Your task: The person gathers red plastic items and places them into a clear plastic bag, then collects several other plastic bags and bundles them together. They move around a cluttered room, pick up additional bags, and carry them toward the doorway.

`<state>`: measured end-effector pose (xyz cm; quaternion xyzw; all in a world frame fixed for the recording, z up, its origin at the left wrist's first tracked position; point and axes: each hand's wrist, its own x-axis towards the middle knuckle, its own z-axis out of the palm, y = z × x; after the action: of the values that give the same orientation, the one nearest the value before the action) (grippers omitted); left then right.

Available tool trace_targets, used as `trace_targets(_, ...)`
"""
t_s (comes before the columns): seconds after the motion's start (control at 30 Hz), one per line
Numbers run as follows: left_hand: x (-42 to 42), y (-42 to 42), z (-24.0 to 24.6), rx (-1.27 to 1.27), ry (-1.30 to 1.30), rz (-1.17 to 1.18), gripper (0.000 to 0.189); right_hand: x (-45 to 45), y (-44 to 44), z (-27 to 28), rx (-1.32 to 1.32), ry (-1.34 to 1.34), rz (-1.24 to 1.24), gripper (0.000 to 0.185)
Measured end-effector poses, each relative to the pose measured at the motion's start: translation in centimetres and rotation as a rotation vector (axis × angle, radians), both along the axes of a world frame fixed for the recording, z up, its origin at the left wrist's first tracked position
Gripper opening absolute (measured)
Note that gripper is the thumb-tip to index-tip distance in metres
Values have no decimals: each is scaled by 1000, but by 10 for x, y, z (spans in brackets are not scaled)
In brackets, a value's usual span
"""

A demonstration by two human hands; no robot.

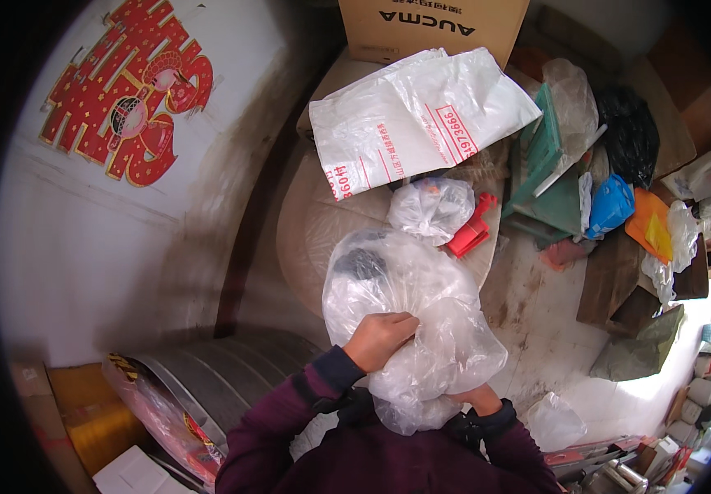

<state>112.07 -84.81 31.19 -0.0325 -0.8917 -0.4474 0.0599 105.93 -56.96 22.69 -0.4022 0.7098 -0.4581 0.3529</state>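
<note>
A large clear plastic bag (405,272) is in front of my chest, bulging at its far side, with a dark thing showing through the film. My left hand (383,338) pinches the bag where its film gathers into creases. Loose film billows from there towards my body. My right hand (479,398) is at the near right edge of that loose film, which covers its fingers, so its grip is hidden. Just beyond the bag, a smaller tied white plastic bag (432,210) sits beside a folded red item (474,228) on a plastic-covered round surface (306,204).
A white printed sack (423,117) lies before a cardboard box (429,31). To the right stand a green stool-like piece (534,173), a black plastic bag (627,133) and a blue packet (610,207). A grey ribbed metal drum (250,370) is at lower left, near the wall (102,247).
</note>
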Motion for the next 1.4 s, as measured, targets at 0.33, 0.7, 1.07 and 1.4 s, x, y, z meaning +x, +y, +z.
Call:
trace_targets(0.33,-9,-7,16,-36,5,176,22,11,-28,28,-245,204,-297,84)
trace_targets(0.7,-7,-12,7,59,-216,47,20,10,-35,-27,-182,-81,-89,77)
trace_targets(1.07,-18,-21,-7,260,-403,293,19,-3,-34,-4,-280,5,-147,74)
trace_targets(1.4,-26,-27,-10,157,-320,50,20,-2,-60,-24,-125,95,-159,87)
